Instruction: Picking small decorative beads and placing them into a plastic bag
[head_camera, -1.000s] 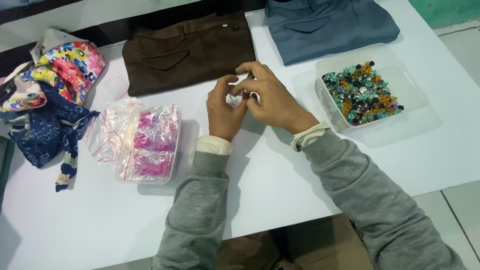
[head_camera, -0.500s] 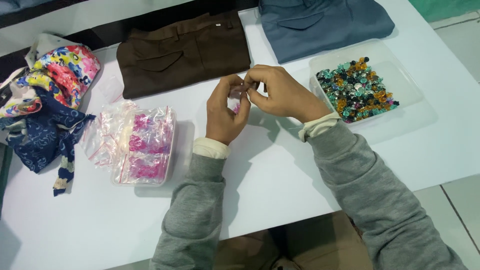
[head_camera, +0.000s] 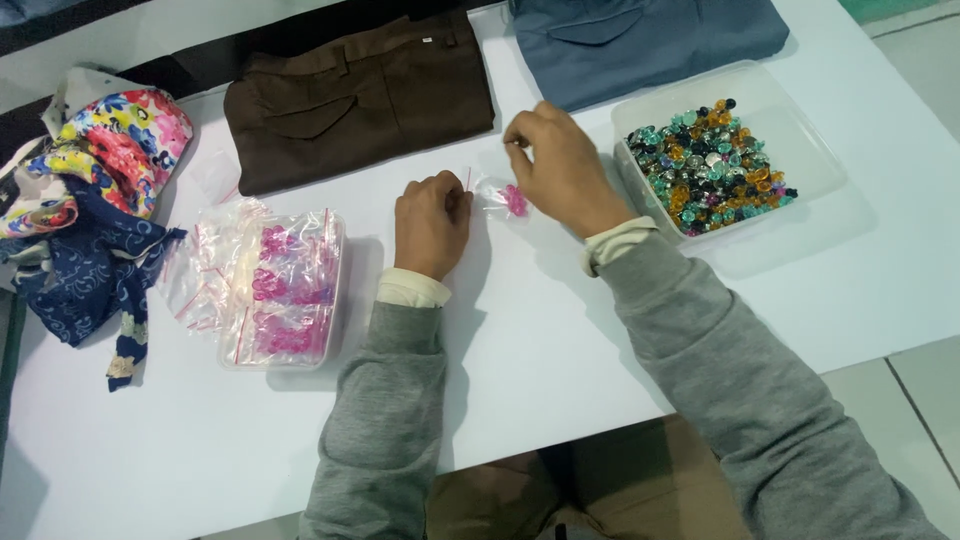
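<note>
Small clear zip bag (head_camera: 503, 196) with pink beads inside, held between both hands over the middle of the white tabletop (head_camera: 560, 360), a little toward its far edge. Left hand (head_camera: 432, 222) curled closed, pinching the bag's left end at the red seal strip. Right hand (head_camera: 558, 168) pinches the right end with fingertips, other fingers bent. Whether the seal is fully pressed shut is hard to tell, the bag is tiny and partly hidden by fingers.

Near the left edge: clear plastic container (head_camera: 285, 292) stacked with filled bags of pink beads, and a loose pile of empty zip bags (head_camera: 205, 270) just beside it. Near the right edge: open clear tub (head_camera: 735, 150) with mixed teal, amber and dark beads, just beside the right hand. Along the far edge: folded brown trousers (head_camera: 360, 95) and folded blue-grey trousers (head_camera: 645, 40). Far left corner: bunched floral cloth (head_camera: 90, 190).

Progress, judged: several bags already packed and stored, one in hand at the closing stage, plenty of beads and empty bags left, so well short of finished.
</note>
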